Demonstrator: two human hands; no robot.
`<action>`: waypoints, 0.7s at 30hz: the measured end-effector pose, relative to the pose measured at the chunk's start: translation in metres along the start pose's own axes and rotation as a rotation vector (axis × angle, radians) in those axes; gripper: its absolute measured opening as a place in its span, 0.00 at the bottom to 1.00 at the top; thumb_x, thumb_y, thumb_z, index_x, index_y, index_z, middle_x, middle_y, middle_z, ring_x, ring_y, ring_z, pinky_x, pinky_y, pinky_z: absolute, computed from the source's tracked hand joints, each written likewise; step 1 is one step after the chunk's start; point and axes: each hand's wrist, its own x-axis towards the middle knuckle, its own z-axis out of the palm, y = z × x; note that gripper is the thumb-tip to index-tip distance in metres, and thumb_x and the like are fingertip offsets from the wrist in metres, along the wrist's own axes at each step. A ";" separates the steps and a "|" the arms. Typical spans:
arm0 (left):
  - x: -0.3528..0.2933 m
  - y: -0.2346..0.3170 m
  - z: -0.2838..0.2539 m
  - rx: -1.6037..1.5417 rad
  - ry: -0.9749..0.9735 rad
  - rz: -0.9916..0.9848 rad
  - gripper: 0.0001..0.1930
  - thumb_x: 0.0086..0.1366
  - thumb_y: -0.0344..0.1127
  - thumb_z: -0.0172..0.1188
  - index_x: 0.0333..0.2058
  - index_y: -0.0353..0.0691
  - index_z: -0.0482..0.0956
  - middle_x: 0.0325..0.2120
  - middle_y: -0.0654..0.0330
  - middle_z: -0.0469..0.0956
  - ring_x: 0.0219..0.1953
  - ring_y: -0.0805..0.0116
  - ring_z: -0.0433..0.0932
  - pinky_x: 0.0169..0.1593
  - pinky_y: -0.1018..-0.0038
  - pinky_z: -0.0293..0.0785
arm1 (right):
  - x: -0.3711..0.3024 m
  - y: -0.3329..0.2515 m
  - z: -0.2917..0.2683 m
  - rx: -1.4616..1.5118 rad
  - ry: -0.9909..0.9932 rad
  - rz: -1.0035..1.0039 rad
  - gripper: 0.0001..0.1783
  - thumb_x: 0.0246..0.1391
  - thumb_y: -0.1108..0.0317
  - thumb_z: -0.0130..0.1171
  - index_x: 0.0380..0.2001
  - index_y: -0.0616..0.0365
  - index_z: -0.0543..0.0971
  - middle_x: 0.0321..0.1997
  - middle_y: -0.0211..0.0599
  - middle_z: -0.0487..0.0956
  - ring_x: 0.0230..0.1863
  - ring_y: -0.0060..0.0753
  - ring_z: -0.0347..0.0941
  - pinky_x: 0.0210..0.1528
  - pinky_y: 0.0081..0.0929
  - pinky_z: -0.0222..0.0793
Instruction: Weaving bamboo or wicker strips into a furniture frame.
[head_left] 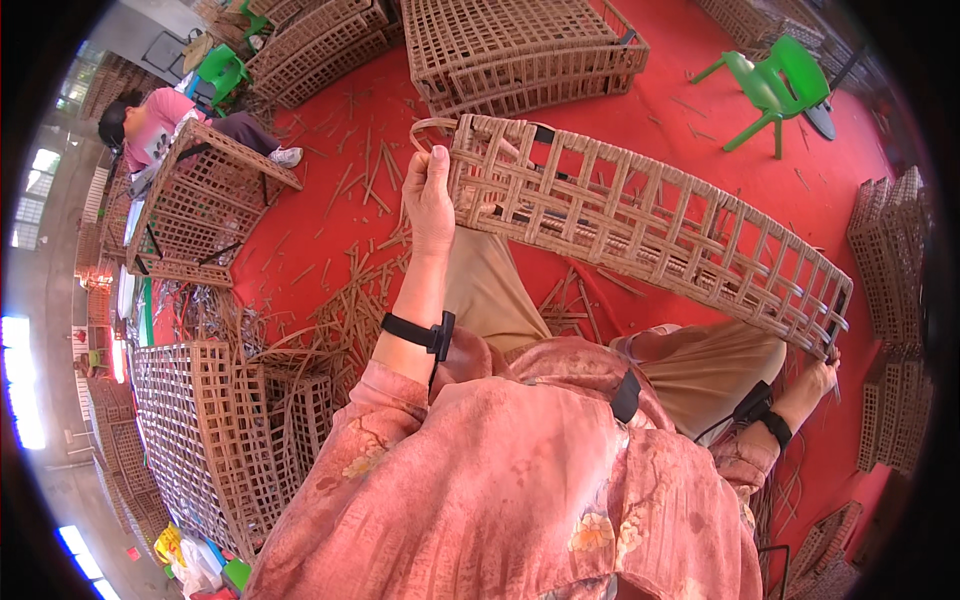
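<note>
A long brown woven basket (640, 215) with an open grid of flat strips spans the space in front of me, tilted so its right end is lower. My left hand (430, 200) is closed on its left end, thumb pointing up, and a loose strip (432, 124) loops out just above the thumb. At the basket's lower right corner my right hand (818, 382) is closed on the edge; part of its fingers is hidden. The basket is above my knees, and more strips show through its grid.
Cut strips (355, 300) litter the red floor (700, 130). Large woven baskets (520, 60) stand ahead, others (185, 420) at my left and more (890, 260) at right. A green chair (780, 85) stands far right. At far left a person (165, 125) sits behind an upright basket (205, 205).
</note>
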 end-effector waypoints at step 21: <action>-0.035 0.009 -0.003 0.601 -0.107 0.473 0.13 0.72 0.43 0.57 0.44 0.40 0.82 0.48 0.55 0.67 0.44 0.63 0.73 0.54 0.69 0.70 | 0.014 -0.007 0.024 0.004 -0.072 -0.002 0.21 0.68 0.50 0.51 0.45 0.59 0.77 0.36 0.36 0.80 0.38 0.39 0.77 0.41 0.48 0.77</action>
